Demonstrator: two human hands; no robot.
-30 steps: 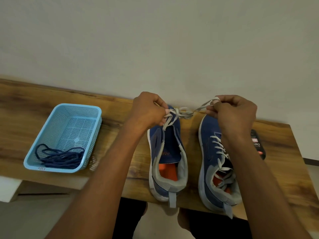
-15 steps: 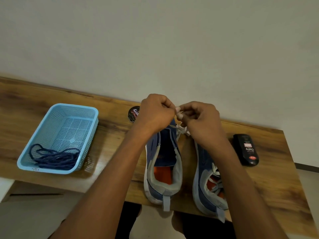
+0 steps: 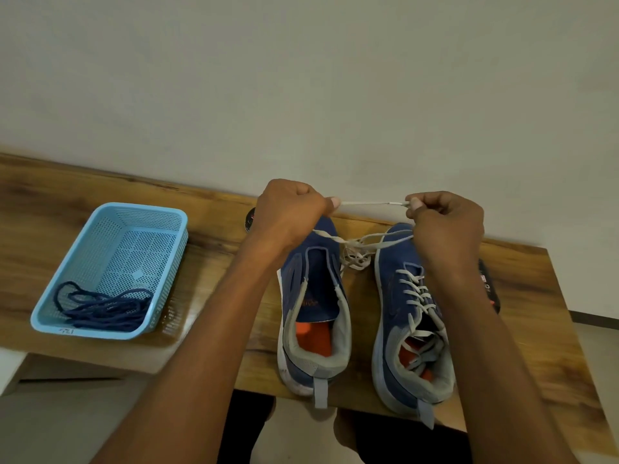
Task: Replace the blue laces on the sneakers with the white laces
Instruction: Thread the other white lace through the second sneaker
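Note:
Two blue sneakers stand side by side on the wooden table (image 3: 214, 262), heels toward me. The left sneaker (image 3: 313, 306) has no lace in its eyelets. The right sneaker (image 3: 407, 316) is laced with a white lace. Above the toes, my left hand (image 3: 289, 212) and my right hand (image 3: 447, 222) each pinch one end of a loose white lace (image 3: 371, 203), stretched taut between them. The rest of that lace hangs in a tangle (image 3: 356, 254) between the two toes. The blue laces (image 3: 104, 306) lie in a light blue basket (image 3: 174, 229) at the left.
A black round tin (image 3: 249, 219) peeks out behind my left wrist. A black container with a red label (image 3: 489, 286) lies right of the right sneaker, partly hidden by my forearm. A pale wall stands directly behind the table. The sneakers' heels sit at the table's near edge.
My hands, close together half a second ago, have pulled apart sideways, drawing a stretch of the white lace taut between them. The camera view shifted slightly.

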